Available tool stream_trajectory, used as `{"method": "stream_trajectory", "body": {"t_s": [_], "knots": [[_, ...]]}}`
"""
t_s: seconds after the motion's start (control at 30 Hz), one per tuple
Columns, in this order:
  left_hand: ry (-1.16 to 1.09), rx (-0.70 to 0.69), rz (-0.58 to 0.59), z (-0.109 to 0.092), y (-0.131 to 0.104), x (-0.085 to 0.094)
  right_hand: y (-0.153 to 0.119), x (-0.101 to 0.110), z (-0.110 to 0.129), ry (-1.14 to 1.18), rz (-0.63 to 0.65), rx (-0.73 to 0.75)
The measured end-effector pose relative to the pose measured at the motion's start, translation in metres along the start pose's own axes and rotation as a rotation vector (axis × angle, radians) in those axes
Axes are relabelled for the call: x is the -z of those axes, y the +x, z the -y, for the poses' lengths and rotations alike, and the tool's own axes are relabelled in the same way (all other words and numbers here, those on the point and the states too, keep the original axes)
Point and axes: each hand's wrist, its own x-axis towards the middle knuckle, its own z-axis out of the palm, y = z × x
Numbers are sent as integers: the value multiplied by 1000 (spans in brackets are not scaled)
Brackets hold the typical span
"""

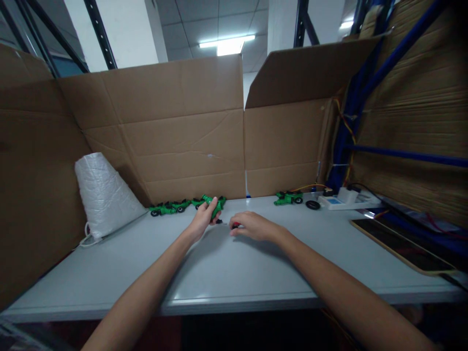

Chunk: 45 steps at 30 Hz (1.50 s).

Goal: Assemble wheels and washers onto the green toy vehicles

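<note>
Near the middle of the grey table (142,258), my left hand (203,217) is closed around a green toy vehicle (217,208), holding it above the surface. A small dark part (219,221) shows just beside those fingers. To the right, my right hand (252,226) has its fingers curled round a small red and black piece (236,225), mostly hidden by the fingers. The two hands are apart. More green toy vehicles (164,209) stand in a row behind and left of my left hand, and another green vehicle (288,197) is at the back right.
Cardboard walls (183,141) enclose the back and left. A white padded bag (106,195) leans at the left. At the right are a black ring (313,204), a power strip (349,200) with cables, and a dark flat panel (402,246). A blue metal frame (341,146) rises behind.
</note>
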Motion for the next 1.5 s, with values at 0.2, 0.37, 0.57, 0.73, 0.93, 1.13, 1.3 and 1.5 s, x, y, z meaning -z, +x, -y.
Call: {"method": "stream_trajectory", "body": {"t_s": [0.2,0.37,0.57,0.73,0.93,1.13,1.3,1.5], "knots": [[-18,8,-27,0,2,4,1,-2,3,-19,-60,-9],[-95,49,-6,-3,0,3,2,-6,1,-32,-14,-17],[-223,125,127,-10,-4,5,2,-6,7,-55,-17,-37],[-316,240,313,-17,-7,8,3,2,17,-114,-169,-126],[-300,313,381,-19,-11,6,5,7,22,-6,-376,-188],[-277,270,349,-18,-10,5,7,5,26,-33,-529,-136],[-325,218,349,-12,-5,9,9,0,29,-80,-466,-42],[-254,164,242,-9,-5,6,9,-6,31,-193,-341,-160]]}}
